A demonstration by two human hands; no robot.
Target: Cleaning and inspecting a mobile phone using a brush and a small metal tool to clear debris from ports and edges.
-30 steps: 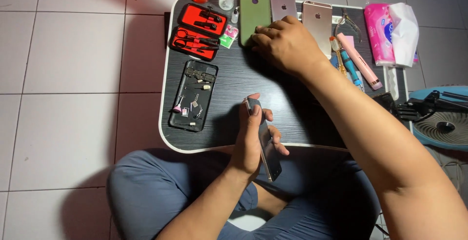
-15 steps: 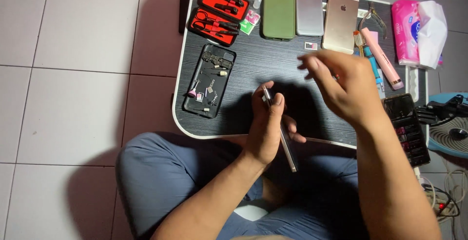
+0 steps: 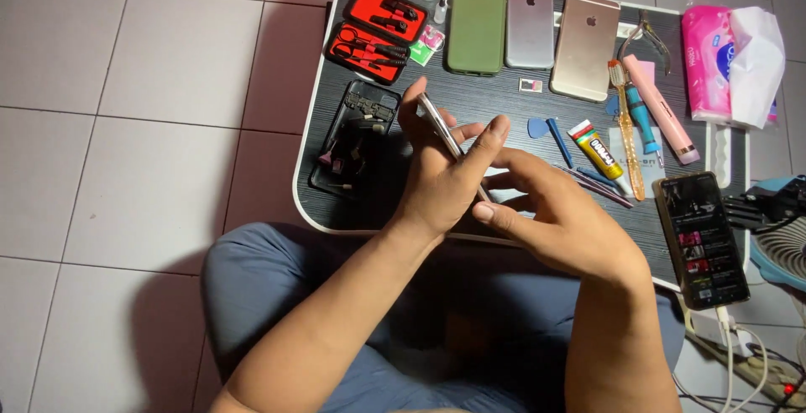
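Note:
My left hand (image 3: 441, 174) grips a thin phone (image 3: 439, 128) held edge-on above the dark lap table (image 3: 504, 102). My right hand (image 3: 558, 220) sits just right of it, fingers curled against the phone's lower end and touching my left hand. I cannot tell whether the right hand pinches a small part. Left of my hands lies an opened phone shell (image 3: 353, 140) with small parts inside.
At the table's back stand a red tool kit (image 3: 374, 28), a green phone (image 3: 477, 20), a silver phone (image 3: 530, 23) and a gold phone (image 3: 585, 45). A glue tube (image 3: 594, 148), toothbrush (image 3: 625, 128), pink tool (image 3: 663, 111), lit phone (image 3: 702, 238), tissue pack (image 3: 726, 60) and fan (image 3: 781, 245) lie right.
My right hand came back from the far phones to the held phone and now touches my left hand. The left hand lifted the phone higher over the table.

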